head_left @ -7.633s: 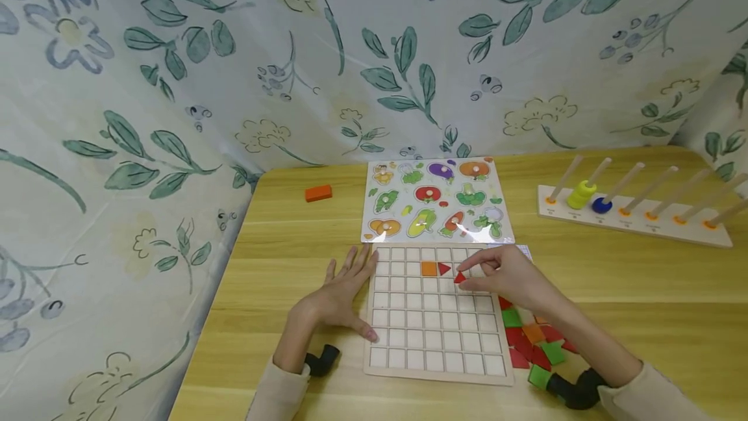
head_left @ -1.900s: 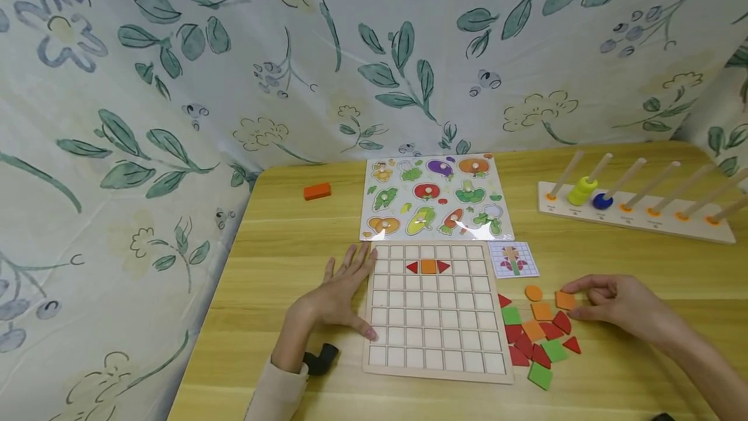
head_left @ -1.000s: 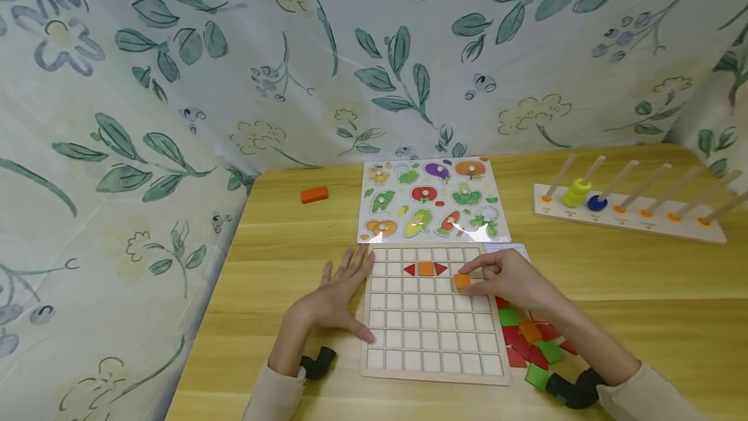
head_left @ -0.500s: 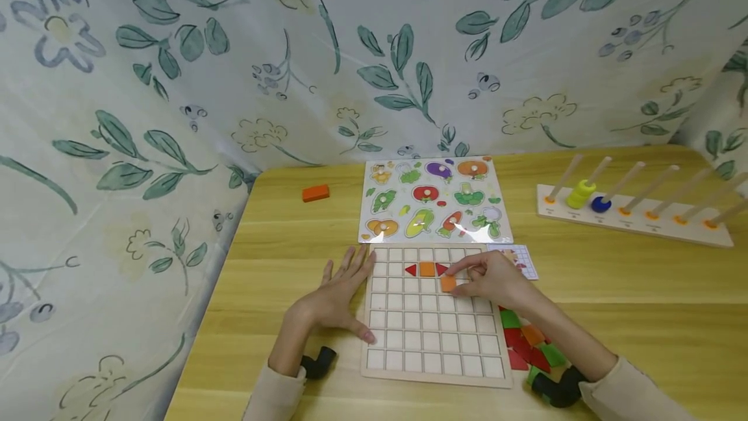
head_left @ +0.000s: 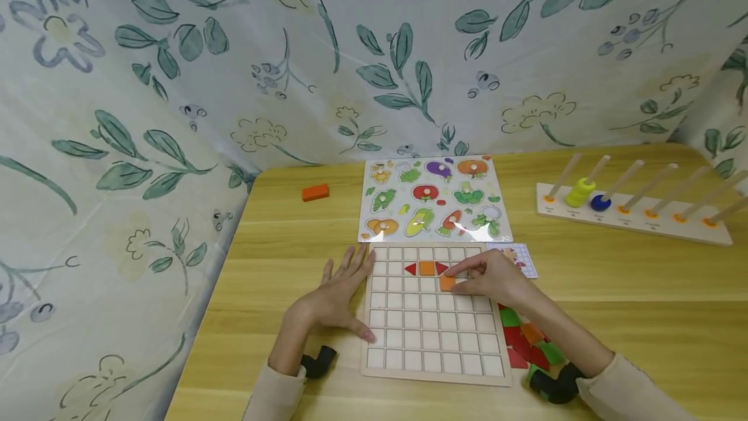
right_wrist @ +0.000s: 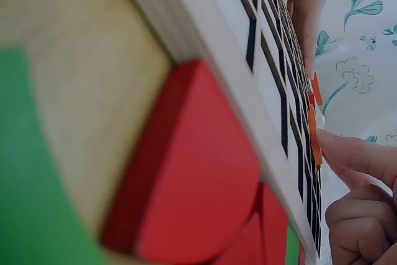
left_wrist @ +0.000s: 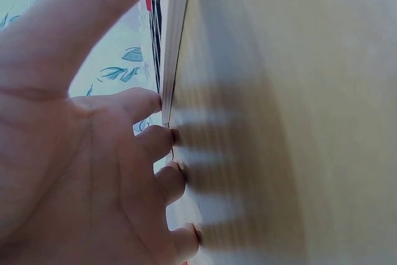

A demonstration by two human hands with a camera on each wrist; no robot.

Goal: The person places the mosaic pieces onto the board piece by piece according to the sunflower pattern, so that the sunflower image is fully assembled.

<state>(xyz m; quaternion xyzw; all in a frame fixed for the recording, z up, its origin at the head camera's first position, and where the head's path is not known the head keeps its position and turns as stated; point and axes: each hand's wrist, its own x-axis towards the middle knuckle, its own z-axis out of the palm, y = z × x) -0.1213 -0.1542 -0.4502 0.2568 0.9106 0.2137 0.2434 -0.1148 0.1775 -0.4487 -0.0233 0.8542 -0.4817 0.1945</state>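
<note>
My right hand (head_left: 497, 281) pinches an orange square tile (head_left: 447, 284) between thumb and index finger, over the third row of the wooden grid board (head_left: 403, 340). In the right wrist view the tile (right_wrist: 314, 134) is seen nearly edge-on at the fingertips. In the second row, an orange square (head_left: 427, 268) sits between a left red triangle (head_left: 411, 269) and a right red triangle (head_left: 441, 267). My left hand (head_left: 336, 297) lies with spread fingers against the board's left edge. The left wrist view shows its palm (left_wrist: 93, 172) with the fingertips at the tabletop and board side.
Loose red, green and orange tiles (head_left: 517, 340) lie right of the board, partly under my forearm. A pattern card (head_left: 526, 262) is half covered by my hand. Behind are a vegetable puzzle (head_left: 403, 213), an orange block (head_left: 315, 193) and a peg rack (head_left: 637, 216).
My right hand has carried the orange square from the loose tiles onto the board, then slightly left. The red triangle held earliest now lies left of the placed orange square. The left hand stays put.
</note>
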